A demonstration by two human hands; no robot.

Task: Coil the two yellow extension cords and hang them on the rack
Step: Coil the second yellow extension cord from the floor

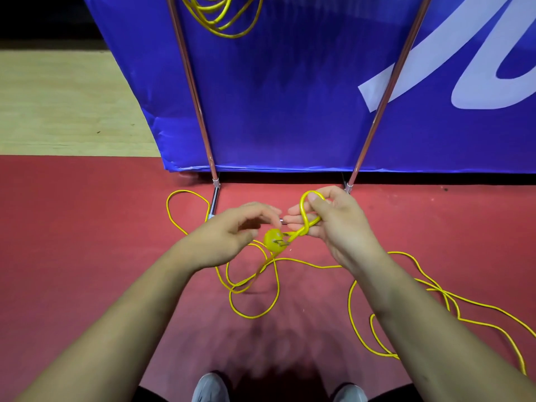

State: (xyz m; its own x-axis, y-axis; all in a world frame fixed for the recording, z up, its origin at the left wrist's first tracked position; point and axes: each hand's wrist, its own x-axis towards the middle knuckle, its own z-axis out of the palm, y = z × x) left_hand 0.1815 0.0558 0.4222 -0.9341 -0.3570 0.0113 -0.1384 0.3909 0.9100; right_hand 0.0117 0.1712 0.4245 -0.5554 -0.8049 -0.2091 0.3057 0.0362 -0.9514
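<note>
A yellow extension cord (pixel 290 260) lies in loose loops across the red floor. My right hand (pixel 333 219) pinches a small loop of this cord near its end, thumb on top. The yellow plug (pixel 274 242), prongs showing, hangs just below and between my hands. My left hand (pixel 240 224) hovers beside the plug with fingers loosely curled, holding nothing that I can see. A second yellow cord (pixel 223 15) hangs coiled at the top of the view, on the rack whose two metal legs (pixel 191 82) slope down to the floor.
A blue banner (pixel 290 97) stands behind the rack legs. Tan wooden flooring (pixel 66 103) lies at the left beyond the red floor (pixel 72 242). My shoes (pixel 210 388) show at the bottom edge. More cord loops (pixel 435 297) spread to the right.
</note>
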